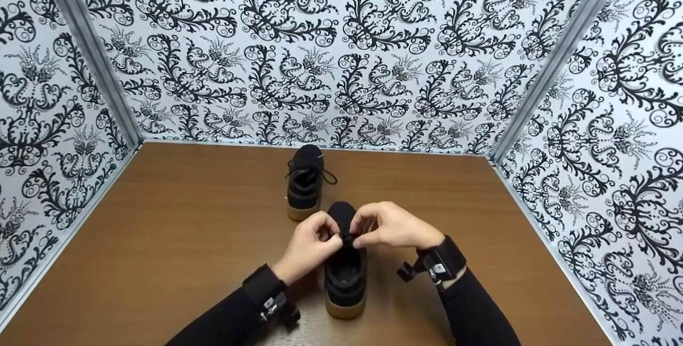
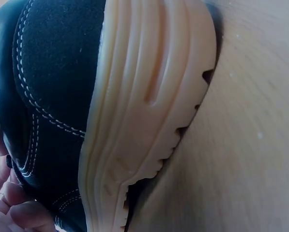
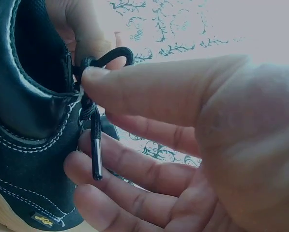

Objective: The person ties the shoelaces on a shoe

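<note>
A black shoe (image 1: 346,299) with a tan sole stands on the table, its toe pointing away. Over its lacing both hands meet. My left hand (image 1: 311,243) comes from the left, thumb and forefinger pinching at the shoelace. From the right, my right hand (image 1: 394,226) pinches the black shoelace (image 3: 97,140) between thumb and forefinger. A small loop rises by the thumb, and a lace end with a shiny tip hangs down in front of the other fingers. In the left wrist view the shoe's sole (image 2: 139,96) fills the middle; the left fingertips (image 2: 30,212) show at the lower left.
Another black shoe (image 1: 303,199) with loose laces stands farther back, slightly left. The brown table (image 1: 203,218) ends against patterned walls (image 1: 373,57) at the back and both sides. Each wrist wears a black strap (image 1: 445,258) with a small device.
</note>
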### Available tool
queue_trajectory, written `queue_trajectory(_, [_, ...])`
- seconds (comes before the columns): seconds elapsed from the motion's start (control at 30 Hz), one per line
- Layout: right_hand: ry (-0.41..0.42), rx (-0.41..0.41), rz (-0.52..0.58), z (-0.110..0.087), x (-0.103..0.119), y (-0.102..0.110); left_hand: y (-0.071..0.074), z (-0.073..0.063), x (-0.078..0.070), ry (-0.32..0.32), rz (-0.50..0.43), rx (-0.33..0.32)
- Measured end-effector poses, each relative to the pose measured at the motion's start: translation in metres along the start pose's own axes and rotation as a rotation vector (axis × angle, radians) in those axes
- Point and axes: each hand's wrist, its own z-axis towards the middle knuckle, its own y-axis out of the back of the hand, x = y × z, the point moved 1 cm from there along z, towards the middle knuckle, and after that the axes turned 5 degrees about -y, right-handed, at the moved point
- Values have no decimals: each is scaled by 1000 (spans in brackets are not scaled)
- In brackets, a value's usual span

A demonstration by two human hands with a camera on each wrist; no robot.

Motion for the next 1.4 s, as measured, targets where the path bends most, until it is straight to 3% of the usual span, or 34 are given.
queue_trajectory(0.4, [162, -67, -9, 2, 1, 0, 0, 0, 1, 8, 1, -6])
queue_trajectory(0.87, [198, -62, -38, 3, 0, -2, 0, -1, 2, -17, -46, -19])
queue_trajectory(1.4, [74, -85, -98, 4, -4, -8, 4, 0, 1, -7, -50, -7])
